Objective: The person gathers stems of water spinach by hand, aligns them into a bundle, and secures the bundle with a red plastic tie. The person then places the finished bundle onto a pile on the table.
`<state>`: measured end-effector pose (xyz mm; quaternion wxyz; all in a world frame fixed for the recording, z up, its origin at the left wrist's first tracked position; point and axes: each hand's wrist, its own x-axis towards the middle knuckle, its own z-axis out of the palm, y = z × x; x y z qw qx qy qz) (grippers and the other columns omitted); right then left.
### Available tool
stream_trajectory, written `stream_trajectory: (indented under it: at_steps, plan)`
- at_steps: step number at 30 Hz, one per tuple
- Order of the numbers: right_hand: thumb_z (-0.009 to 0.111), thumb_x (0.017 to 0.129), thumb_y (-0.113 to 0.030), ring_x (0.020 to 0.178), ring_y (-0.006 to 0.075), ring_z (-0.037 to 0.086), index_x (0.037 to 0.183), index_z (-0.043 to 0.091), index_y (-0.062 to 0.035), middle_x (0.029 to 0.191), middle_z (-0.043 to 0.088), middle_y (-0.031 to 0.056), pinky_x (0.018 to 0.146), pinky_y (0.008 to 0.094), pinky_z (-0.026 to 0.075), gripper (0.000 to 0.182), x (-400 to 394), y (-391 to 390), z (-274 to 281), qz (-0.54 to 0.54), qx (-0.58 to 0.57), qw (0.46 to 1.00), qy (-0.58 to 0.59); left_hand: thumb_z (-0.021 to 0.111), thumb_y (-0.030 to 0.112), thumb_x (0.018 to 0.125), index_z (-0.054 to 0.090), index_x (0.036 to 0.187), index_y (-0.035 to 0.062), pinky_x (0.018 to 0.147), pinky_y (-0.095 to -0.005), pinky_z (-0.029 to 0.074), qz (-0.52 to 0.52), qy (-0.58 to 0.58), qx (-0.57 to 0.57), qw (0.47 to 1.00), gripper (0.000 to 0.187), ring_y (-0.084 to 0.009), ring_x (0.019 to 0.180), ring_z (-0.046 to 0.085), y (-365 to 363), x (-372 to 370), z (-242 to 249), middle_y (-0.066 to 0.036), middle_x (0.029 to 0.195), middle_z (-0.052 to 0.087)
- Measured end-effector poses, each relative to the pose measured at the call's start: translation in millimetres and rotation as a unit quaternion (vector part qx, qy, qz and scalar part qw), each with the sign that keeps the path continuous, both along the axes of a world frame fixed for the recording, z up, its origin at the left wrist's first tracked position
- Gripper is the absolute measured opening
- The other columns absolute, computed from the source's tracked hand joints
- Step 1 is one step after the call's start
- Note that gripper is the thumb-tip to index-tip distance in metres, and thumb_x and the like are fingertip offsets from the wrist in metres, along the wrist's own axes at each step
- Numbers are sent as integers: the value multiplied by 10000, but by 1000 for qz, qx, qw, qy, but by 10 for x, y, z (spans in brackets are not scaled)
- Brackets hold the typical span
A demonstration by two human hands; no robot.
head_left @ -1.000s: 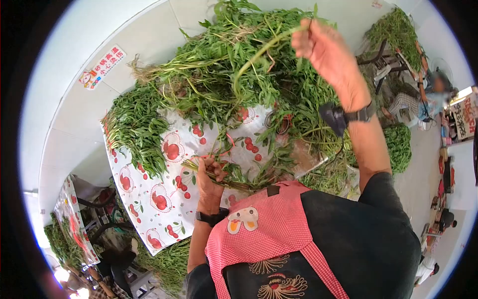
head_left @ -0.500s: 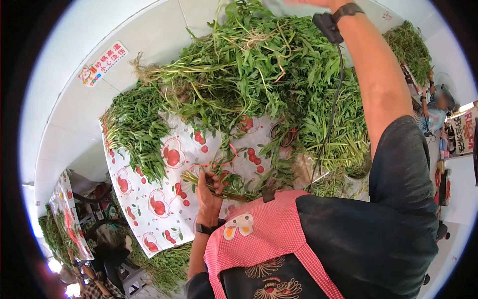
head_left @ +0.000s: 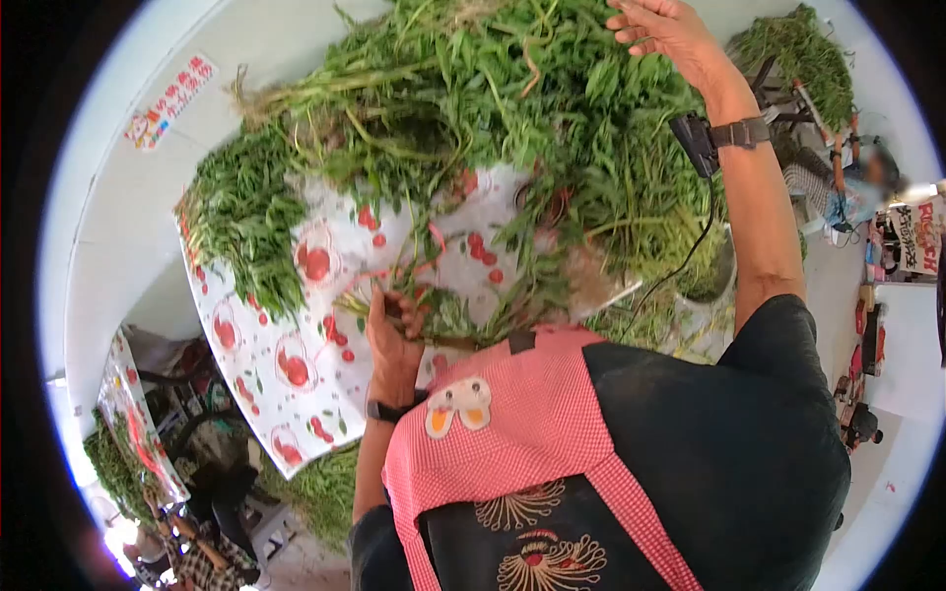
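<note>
My left hand (head_left: 394,327) is closed around a small bunch of green stems (head_left: 352,305), low over the cherry-print tablecloth (head_left: 370,394). The cut-looking ends stick out to the left of the fingers, and leaves trail off to the right. Close by, a thin pink tie (head_left: 437,258) lies on the cloth among loose sprigs. Up at the far right, my right hand (head_left: 670,37) reaches out with its fingers extended and apart, holding nothing. It is nearest the big heap of leafy greens (head_left: 552,108), overlapping its upper right edge in this view.
A neat pile of greens (head_left: 246,217) sits at the table's left side. A tiled wall (head_left: 108,217) with a red-lettered sign (head_left: 172,98) borders the table. More greens (head_left: 798,69) and a person (head_left: 857,187) are at the right; another person (head_left: 202,552) is at lower left. A cable (head_left: 680,261) hangs from my right wrist.
My right hand has come down and back from the top edge, so its fingers now show. The left hand keeps its hold on the stems. The whole view has shifted slightly.
</note>
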<state>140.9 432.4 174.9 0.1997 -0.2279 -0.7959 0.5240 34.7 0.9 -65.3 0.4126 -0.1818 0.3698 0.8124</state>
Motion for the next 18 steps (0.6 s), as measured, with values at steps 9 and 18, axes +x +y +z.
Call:
stream_trajectory:
  at_steps: [9,18]
  plan:
    - [645,824,-201,729,126,642,1020,675,-52,877,684,70,574,271,512,248,-114,-1272,-1655,136,-41,976,-164,440,378,965,445,674,109,366,-223,299,29,-4,44,999,396,-125,489,398,-253,134,87,-71,626,523]
    - [648,819,-239,766,269,637,968,693,-98,816,671,126,679,380,502,210,-727,-1993,-2475,-13,163,976,-144,468,366,958,453,670,104,365,-208,280,41,34,-4,999,390,-103,499,371,-541,310,256,-39,620,471]
